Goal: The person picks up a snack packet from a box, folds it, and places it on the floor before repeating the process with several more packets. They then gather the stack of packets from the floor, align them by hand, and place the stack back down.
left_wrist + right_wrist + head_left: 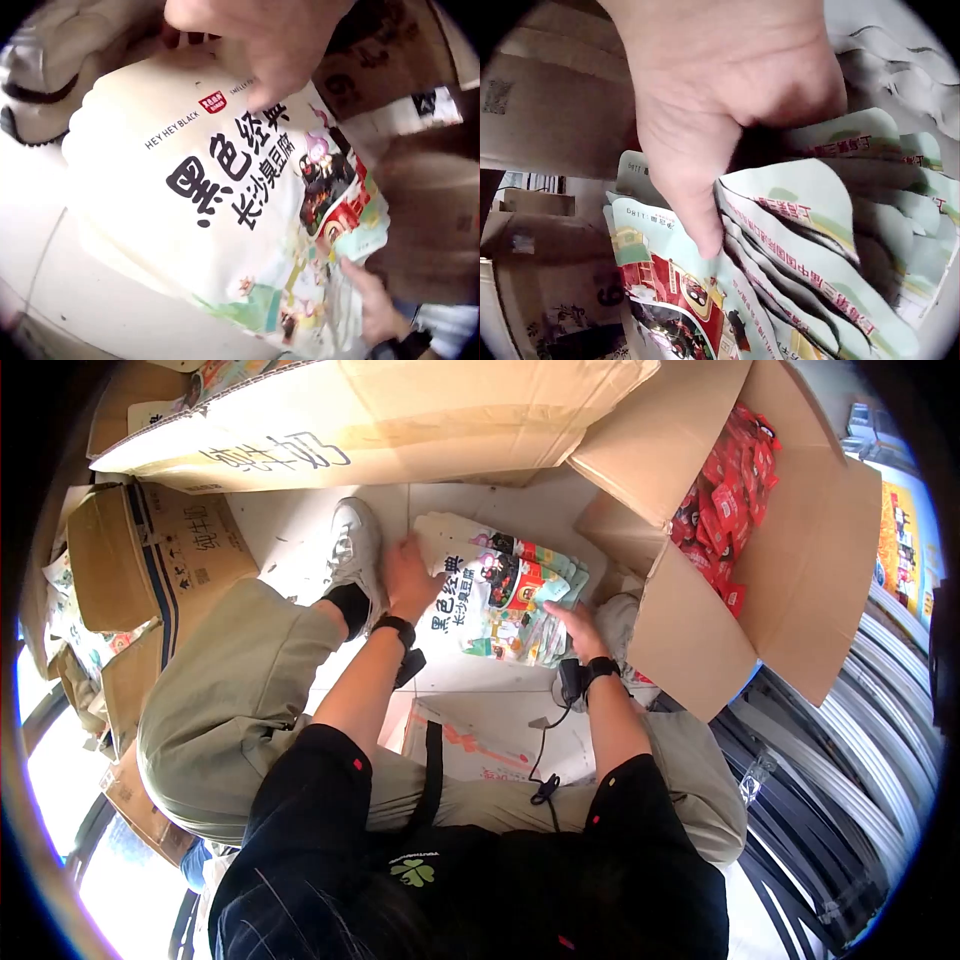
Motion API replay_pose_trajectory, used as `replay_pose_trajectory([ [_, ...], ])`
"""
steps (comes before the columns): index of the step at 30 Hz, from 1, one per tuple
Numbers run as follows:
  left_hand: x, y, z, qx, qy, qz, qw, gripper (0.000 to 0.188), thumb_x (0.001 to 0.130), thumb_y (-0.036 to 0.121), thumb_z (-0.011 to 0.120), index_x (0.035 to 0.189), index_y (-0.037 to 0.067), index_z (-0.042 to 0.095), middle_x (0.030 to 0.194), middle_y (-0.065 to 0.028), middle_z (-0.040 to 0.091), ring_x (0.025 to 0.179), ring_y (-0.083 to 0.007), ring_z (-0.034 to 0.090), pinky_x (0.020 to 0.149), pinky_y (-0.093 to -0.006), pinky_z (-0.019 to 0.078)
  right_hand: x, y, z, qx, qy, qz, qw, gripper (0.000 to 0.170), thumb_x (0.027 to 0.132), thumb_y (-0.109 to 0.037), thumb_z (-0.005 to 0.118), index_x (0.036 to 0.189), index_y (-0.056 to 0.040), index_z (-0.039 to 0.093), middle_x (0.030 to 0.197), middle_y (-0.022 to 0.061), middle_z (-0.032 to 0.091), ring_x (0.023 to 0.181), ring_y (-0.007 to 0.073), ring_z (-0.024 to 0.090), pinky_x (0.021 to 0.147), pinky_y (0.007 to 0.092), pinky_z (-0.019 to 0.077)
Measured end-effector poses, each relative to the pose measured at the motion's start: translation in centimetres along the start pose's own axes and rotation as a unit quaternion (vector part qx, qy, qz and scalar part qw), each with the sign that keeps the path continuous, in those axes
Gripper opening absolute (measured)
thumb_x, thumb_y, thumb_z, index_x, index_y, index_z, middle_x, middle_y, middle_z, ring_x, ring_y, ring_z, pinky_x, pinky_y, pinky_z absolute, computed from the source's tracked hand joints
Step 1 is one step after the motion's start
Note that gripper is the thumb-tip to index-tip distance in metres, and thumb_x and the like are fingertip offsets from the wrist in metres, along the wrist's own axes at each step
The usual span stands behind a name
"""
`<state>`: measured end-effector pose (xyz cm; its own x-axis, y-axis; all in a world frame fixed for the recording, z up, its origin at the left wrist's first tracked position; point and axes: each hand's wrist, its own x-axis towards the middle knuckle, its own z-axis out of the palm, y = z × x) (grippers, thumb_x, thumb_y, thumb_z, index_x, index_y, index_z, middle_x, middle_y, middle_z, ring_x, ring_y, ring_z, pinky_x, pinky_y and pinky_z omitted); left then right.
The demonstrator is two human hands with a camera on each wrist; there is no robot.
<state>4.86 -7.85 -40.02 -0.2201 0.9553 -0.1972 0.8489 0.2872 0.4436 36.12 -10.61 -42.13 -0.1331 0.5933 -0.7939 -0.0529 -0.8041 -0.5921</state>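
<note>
Between the person's legs is a stack of flat printed food pouches (pixel 490 595), cream and pale green with black Chinese lettering. At the stack's cream end, the left hand (pixel 408 578) has its thumb on the printed face and fingers over the edge, as the left wrist view shows. My right hand (pixel 580 628) grips the opposite, green end. In the right wrist view its thumb (pixel 701 221) lies across the front pouch, and several layered pouch edges (pixel 802 247) fan out beside it. The right fingers are hidden behind the pouches.
An open carton (pixel 690 610) of small red packets (pixel 730 510) stands at the right. A large carton (pixel 400 420) spans the far side, with another carton (pixel 190 550) at the left. A shoe (pixel 352 550) is beside the left hand; a flat printed box (pixel 500 735) lies nearer the body.
</note>
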Motion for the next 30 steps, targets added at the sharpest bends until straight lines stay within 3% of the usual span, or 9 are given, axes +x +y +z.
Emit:
replay_pose_trajectory([
  [6,1.0,-4.9,2.5,-0.229,-0.140,-0.111,0.957,0.045,0.068,0.018,0.082,0.102,-0.005,0.065,0.085,-0.0169,0.069,0.078,-0.0311,0.068,0.071,-0.0385,0.0535,0.2,0.3,0.0,0.055,0.001,-0.024,0.998,0.052,0.074,-0.010,0.078,0.121,0.0000,0.058,0.113,0.0081,0.066,0.100,0.0183,0.062,0.089,0.0337,0.0481],
  [9,1.2,-6.5,2.5,-0.542,-0.241,-0.230,0.771,0.032,0.075,0.009,0.072,0.103,-0.005,0.063,0.093,-0.0091,0.067,0.083,-0.0168,0.064,0.076,-0.0325,0.0517,-1.2,-0.9,0.4,0.021,-0.033,-0.093,0.995,0.053,0.072,-0.007,0.079,0.120,0.0007,0.058,0.113,0.0092,0.065,0.101,0.0192,0.062,0.090,0.0337,0.0482],
  [15,1.6,-5.9,-0.4,-0.652,-0.244,-0.260,0.669,0.027,0.080,0.001,0.060,0.106,-0.003,0.060,0.098,-0.0101,0.064,0.089,-0.0170,0.061,0.080,-0.0298,0.0487,-3.5,-4.2,1.0,-0.073,0.004,-0.204,0.976,0.053,0.072,-0.007,0.079,0.119,0.0025,0.057,0.113,0.0100,0.066,0.102,0.0188,0.063,0.091,0.0319,0.0485],
  [20,4.5,-6.1,-2.8,-0.675,-0.261,-0.180,0.666,0.025,0.083,0.000,0.060,0.108,-0.002,0.059,0.102,-0.0091,0.065,0.089,-0.0200,0.062,0.081,-0.0321,0.0494,-7.0,-9.4,2.3,-0.317,0.025,-0.388,0.865,0.047,0.073,-0.004,0.077,0.116,0.0019,0.056,0.110,0.0103,0.067,0.099,0.0179,0.064,0.087,0.0315,0.0499],
  [22,5.5,-5.8,-4.7,-0.654,-0.246,-0.236,0.675,0.036,0.091,0.014,0.062,0.123,-0.002,0.054,0.123,-0.0133,0.058,0.112,-0.0215,0.056,0.099,-0.0330,0.0437,-8.4,-10.2,4.5,-0.164,0.000,-0.388,0.907,0.046,0.073,-0.006,0.078,0.113,0.0023,0.056,0.108,0.0109,0.067,0.095,0.0183,0.064,0.083,0.0315,0.0504],
  [25,5.4,-6.3,-7.9,-0.669,-0.278,-0.102,0.681,0.041,0.093,0.024,0.062,0.126,0.002,0.053,0.124,-0.0109,0.059,0.112,-0.0200,0.057,0.099,-0.0325,0.0460,-11.0,-12.3,6.8,-0.331,-0.002,-0.448,0.831,0.034,0.069,-0.005,0.078,0.096,-0.0008,0.058,0.102,0.0132,0.066,0.087,0.0242,0.065,0.077,0.0335,0.0501],
  [26,5.3,-6.7,-8.3,-0.679,-0.278,-0.104,0.671,0.041,0.093,0.025,0.062,0.126,0.002,0.053,0.123,-0.0108,0.059,0.111,-0.0199,0.057,0.098,-0.0324,0.0462,-11.1,-13.0,7.4,-0.328,-0.005,-0.450,0.831,0.034,0.069,-0.005,0.078,0.096,-0.0008,0.058,0.102,0.0132,0.066,0.087,0.0242,0.065,0.077,0.0335,0.0501],
  [28,5.0,-7.6,-8.5,-0.696,-0.275,-0.123,0.652,0.041,0.093,0.025,0.061,0.126,0.002,0.053,0.123,-0.0107,0.059,0.111,-0.0197,0.058,0.098,-0.0323,0.0466,-11.1,-13.4,8.4,-0.349,-0.026,-0.621,0.702,0.031,0.067,-0.007,0.079,0.090,-0.0020,0.058,0.101,0.0135,0.066,0.087,0.0288,0.064,0.079,0.0375,0.0491],
  [30,4.6,-8.4,-8.3,-0.709,-0.272,-0.142,0.634,0.040,0.094,0.025,0.061,0.126,0.002,0.053,0.123,-0.0105,0.059,0.110,-0.0195,0.058,0.098,-0.0322,0.0470,-11.1,-12.9,8.5,-0.339,-0.032,-0.625,0.703,0.033,0.066,-0.009,0.079,0.091,-0.0023,0.058,0.100,0.0133,0.067,0.088,0.0315,0.064,0.081,0.0410,0.0482],
])
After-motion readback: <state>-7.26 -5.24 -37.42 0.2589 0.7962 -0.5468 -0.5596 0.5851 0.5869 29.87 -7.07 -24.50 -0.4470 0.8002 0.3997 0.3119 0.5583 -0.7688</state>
